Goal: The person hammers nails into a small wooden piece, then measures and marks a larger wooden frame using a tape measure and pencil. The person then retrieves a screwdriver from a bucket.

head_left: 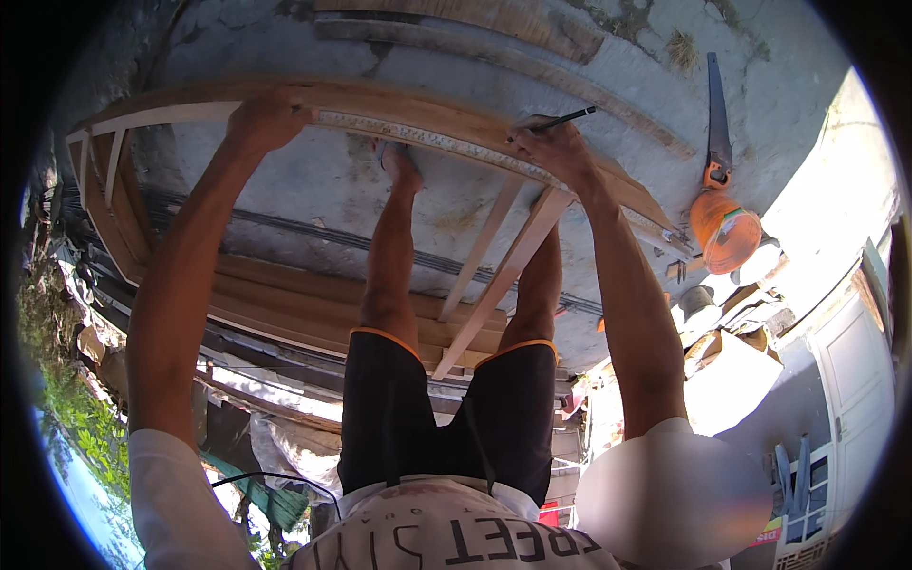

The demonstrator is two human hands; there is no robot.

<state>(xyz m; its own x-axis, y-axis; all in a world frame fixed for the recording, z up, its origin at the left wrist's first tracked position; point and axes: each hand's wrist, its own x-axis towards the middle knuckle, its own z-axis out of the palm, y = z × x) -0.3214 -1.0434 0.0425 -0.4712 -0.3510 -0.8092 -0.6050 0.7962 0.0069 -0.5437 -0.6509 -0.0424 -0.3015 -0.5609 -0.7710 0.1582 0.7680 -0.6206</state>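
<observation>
The floor is gray, rough concrete with cracks. A big wooden frame lies flat on it, right under both grips. A long ruler rests along the frame's top board, between the two grips. Past the right grip, a hand saw lies on the floor. Just beside the saw sits an orange bucket. More long boards lie beyond the grips.
</observation>
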